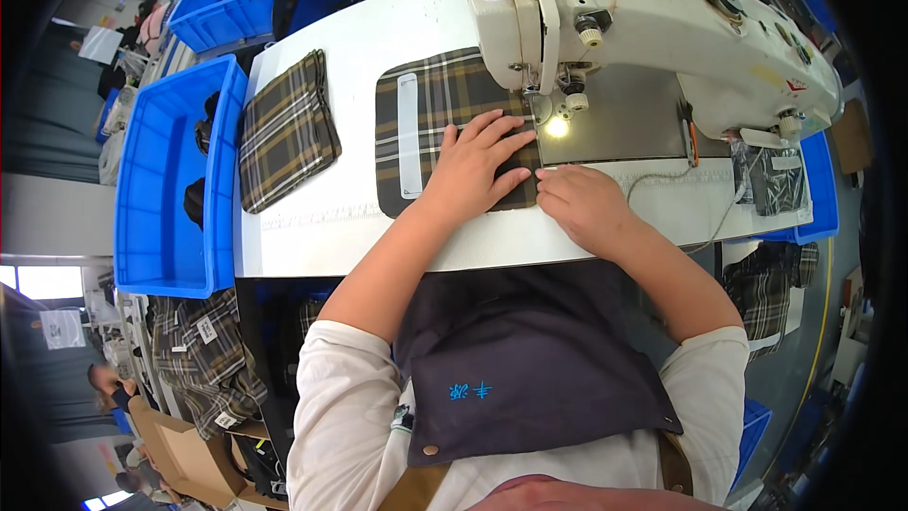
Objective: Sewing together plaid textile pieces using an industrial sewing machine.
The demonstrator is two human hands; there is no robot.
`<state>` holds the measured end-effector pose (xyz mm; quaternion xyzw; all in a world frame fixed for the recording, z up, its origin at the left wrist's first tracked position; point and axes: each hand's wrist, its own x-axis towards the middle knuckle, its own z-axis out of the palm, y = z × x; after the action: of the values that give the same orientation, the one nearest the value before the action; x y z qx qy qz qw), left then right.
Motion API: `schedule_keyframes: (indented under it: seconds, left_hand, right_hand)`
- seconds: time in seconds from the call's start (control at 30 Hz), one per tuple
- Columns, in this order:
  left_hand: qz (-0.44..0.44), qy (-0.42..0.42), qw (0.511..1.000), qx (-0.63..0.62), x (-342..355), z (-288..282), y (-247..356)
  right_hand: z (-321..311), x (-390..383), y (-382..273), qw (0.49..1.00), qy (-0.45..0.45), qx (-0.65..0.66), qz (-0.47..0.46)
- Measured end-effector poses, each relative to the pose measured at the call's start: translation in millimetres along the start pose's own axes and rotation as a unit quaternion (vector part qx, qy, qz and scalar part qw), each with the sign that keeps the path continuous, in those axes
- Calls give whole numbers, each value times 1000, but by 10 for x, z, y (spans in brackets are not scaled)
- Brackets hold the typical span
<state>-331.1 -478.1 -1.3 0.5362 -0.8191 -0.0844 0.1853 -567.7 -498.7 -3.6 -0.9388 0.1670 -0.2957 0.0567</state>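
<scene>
A plaid fabric panel in brown, black and white lies flat on the white sewing table, its right edge beside the needle area of a sewing machine. A pale strip runs along the panel's left part. My left hand rests on the panel with its fingers spread. At the panel's right edge, just below the lit needle area, my right hand has its thumb and fingers pressed together on the fabric edge. What exactly lies between those fingertips is partly hidden.
Folded plaid pieces lie at the table's left, beside a blue bin holding dark items. Orange-handled snips and a clear plastic bag sit to the right. Plaid garments hang or lie at lower left.
</scene>
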Motion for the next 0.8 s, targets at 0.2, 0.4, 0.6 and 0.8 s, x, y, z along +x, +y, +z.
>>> schedule_keyframes:
  seconds: [0.2, 0.4, 0.6, 0.8]
  left_hand:
    - [-2, 18, 999, -27, 166, -9, -141]
    - [-15, 26, 998, -59, 340, 13, -321]
    - [-49, -2, 997, -51, 512, 20, -490]
    - [-34, 0, 999, -11, 656, 48, -650]
  right_hand:
    - [34, 84, 170, 995, -95, -33, 7]
    - [87, 142, 243, 999, 15, -43, -1]
    - [130, 178, 265, 995, -16, -63, 79]
    - [21, 258, 230, 986, -48, -71, 142]
